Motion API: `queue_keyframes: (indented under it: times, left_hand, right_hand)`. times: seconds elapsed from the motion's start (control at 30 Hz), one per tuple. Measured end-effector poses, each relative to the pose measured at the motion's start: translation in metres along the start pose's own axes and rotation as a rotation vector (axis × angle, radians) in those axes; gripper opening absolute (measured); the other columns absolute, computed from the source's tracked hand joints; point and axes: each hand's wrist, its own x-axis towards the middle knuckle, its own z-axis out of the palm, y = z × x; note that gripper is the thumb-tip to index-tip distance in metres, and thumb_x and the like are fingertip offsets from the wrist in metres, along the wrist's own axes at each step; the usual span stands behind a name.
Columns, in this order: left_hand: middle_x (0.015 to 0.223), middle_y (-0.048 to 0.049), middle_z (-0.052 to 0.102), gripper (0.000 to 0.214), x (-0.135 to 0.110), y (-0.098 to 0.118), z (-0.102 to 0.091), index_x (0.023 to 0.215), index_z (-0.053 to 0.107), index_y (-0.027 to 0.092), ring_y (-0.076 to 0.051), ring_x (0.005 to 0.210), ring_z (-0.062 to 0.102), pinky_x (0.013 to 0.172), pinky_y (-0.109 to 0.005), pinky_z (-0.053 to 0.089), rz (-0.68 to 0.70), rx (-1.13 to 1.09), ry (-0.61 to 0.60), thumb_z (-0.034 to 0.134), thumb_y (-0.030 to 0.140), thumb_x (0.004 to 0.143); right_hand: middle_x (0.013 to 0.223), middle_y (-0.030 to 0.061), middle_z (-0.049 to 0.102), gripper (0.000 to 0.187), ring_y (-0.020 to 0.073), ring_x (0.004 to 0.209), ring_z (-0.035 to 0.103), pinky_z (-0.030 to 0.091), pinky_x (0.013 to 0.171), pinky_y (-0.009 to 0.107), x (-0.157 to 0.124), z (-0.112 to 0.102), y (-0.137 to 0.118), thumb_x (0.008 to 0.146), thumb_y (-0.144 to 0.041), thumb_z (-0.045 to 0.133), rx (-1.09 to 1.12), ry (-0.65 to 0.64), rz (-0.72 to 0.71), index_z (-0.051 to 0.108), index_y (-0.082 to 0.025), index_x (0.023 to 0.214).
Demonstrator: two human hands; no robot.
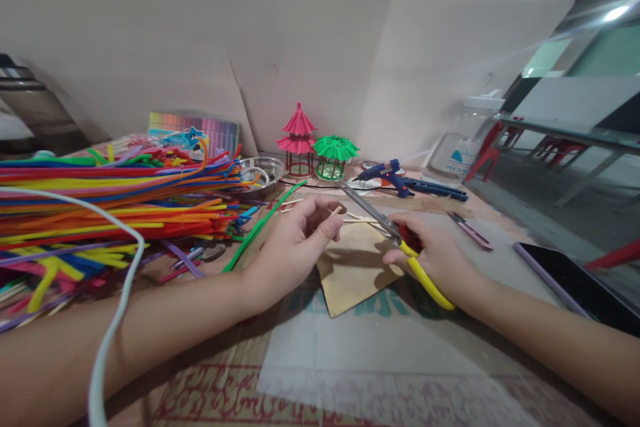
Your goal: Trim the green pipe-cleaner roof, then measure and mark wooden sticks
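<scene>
Pinching a wooden stick (337, 211), the left hand (300, 240) seemingly steadies it; the right hand (445, 253) grasps yellow-handled scissors (393, 228), blades pointing away.

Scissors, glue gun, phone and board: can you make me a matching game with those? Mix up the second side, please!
1. scissors
2. glue gun
3. phone
4. board

A. dark screen, purplish edge
B. tan all over its top
C. held in the right hand
D. blue body

Pairs: 1-C, 2-D, 3-A, 4-B
</scene>
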Motion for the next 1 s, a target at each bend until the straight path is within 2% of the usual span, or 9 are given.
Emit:
queue_keyframes:
  times: [0.13,0.23,0.4,0.6,0.73,0.87,1.0]
  left_hand:
    - [0.077,0.0007,0.054,0.025,0.0006,0.0014,-0.0020,0.081,0.057,0.016,-0.011,0.072,0.049,0.065,-0.024,0.038,0.011,0.080,0.001,0.050,0.033,0.099]
    - [0.078,-0.0009,0.056,0.034,-0.0003,0.0008,-0.0022,0.083,0.061,0.015,-0.011,0.069,0.047,0.060,-0.025,0.034,-0.043,0.076,0.008,0.043,0.037,0.102]
    - [0.077,0.0011,0.055,0.028,-0.0016,-0.0012,-0.0004,0.098,0.061,0.016,-0.009,0.061,0.041,0.056,-0.025,0.031,-0.093,-0.036,0.008,0.043,0.038,0.103]
    - [0.076,0.0019,0.056,0.024,-0.0025,-0.0025,-0.0010,0.097,0.059,0.017,-0.009,0.059,0.041,0.058,-0.025,0.032,-0.085,-0.010,-0.006,0.045,0.035,0.103]
    - [0.078,0.0011,0.056,0.023,-0.0023,-0.0012,-0.0012,0.097,0.058,0.017,-0.011,0.070,0.049,0.067,-0.026,0.037,-0.046,0.006,-0.021,0.043,0.033,0.103]
    - [0.079,0.0000,0.054,0.026,-0.0001,0.0009,-0.0017,0.082,0.055,0.017,-0.014,0.078,0.050,0.074,-0.027,0.039,0.019,0.101,-0.039,0.041,0.027,0.102]
    - [0.076,0.0003,0.051,0.031,0.0006,0.0014,-0.0033,0.073,0.049,0.019,-0.014,0.075,0.048,0.072,-0.027,0.038,0.020,0.163,-0.059,0.039,0.027,0.101]
  right_hand:
    - [0.082,0.0069,0.068,0.047,0.0279,0.078,0.063,0.048,0.063,0.036,0.0000,0.0008,-0.0002,0.079,-0.061,0.065,0.010,-0.002,0.033,0.066,-0.020,0.101]
    - [0.083,0.0068,0.068,0.049,0.0276,0.079,0.063,0.048,0.064,0.036,-0.0007,0.0017,0.0014,0.078,-0.062,0.066,0.019,0.017,0.042,0.065,-0.020,0.103]
    - [0.081,0.0060,0.068,0.047,0.0272,0.079,0.063,0.049,0.064,0.035,-0.0018,0.0026,0.0025,0.078,-0.059,0.067,0.003,0.035,0.030,0.065,-0.019,0.102]
    - [0.085,0.0063,0.069,0.040,0.0266,0.080,0.064,0.048,0.065,0.034,-0.0017,0.0023,0.0020,0.079,-0.050,0.068,-0.031,0.007,0.016,0.065,-0.019,0.103]
    - [0.087,0.0061,0.069,0.038,0.0255,0.078,0.063,0.046,0.065,0.034,-0.0018,0.0001,0.0020,0.080,-0.047,0.069,-0.090,-0.022,-0.033,0.065,-0.019,0.106]
    - [0.083,0.0043,0.066,0.038,0.0229,0.073,0.060,0.044,0.066,0.033,-0.0027,-0.0027,0.0001,0.081,-0.047,0.071,-0.196,-0.032,-0.109,0.064,-0.019,0.107]
    - [0.086,0.0046,0.065,0.036,0.0218,0.074,0.058,0.043,0.067,0.033,-0.0038,-0.0035,-0.0009,0.084,-0.048,0.069,-0.219,-0.050,-0.156,0.063,-0.019,0.106]
